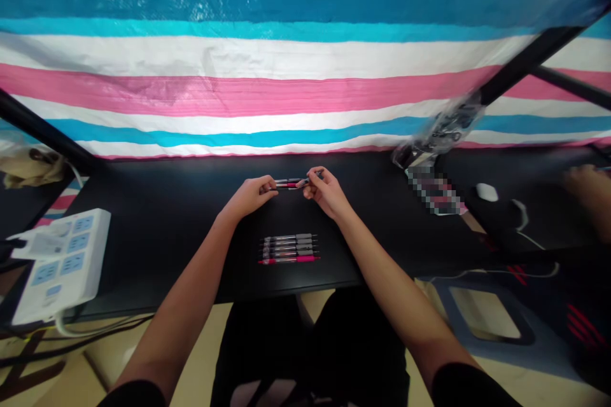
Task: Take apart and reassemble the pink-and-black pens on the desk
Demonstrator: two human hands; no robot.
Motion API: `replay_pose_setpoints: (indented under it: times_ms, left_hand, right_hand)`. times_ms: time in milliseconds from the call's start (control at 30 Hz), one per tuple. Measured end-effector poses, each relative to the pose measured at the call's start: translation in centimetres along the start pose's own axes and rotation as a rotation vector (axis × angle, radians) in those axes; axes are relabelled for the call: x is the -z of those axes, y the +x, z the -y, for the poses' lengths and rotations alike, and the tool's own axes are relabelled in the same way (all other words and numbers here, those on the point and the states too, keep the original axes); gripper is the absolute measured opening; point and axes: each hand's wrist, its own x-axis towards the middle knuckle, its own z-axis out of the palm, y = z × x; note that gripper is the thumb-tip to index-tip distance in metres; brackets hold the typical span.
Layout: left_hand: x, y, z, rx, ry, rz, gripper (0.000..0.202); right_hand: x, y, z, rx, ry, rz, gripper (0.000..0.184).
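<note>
Near the middle of the black table (191, 222), a small set of pens (286, 184), one with a red part, lies between my two hands. My left hand (252, 196) has its fingers curled closed at the left ends of these pens. At their right ends, my right hand (330, 196) pinches a dark grey pen (302, 183) between thumb and fingers; its far part is hidden by the fingers. Closer to me lies a neat row of several clear pens with grey grips (289, 243), side by side. A red pen (289, 260) forms the nearest edge of that row.
A white power strip (71, 267) with plugs and cables stands at the left. Right of my hands are a plastic-wrapped packet (443, 130) and a blurred-out card (434, 191). Farther right are a white mouse (487, 192) and another person's hand (589, 187). Striped sheeting hangs behind.
</note>
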Motion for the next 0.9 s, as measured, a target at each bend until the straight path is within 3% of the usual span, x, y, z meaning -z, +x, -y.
replay_pose_setpoints:
  times_ms: [533, 733, 900]
  left_hand:
    - [0.45, -0.08, -0.51, -0.014, 0.120, 0.036, 0.023]
    - [0.02, -0.02, -0.42, -0.012, 0.100, 0.041, 0.025]
    - [0.02, -0.03, -0.37, 0.004, 0.053, 0.036, 0.025]
  right_hand:
    - [0.35, 0.23, -0.08, 0.046, -0.029, -0.070, 0.050]
    - [-0.11, -0.03, -0.20, 0.041, -0.065, -0.037, 0.048]
    - [-0.04, -0.05, 0.09, 0.108, -0.047, -0.083, 0.045]
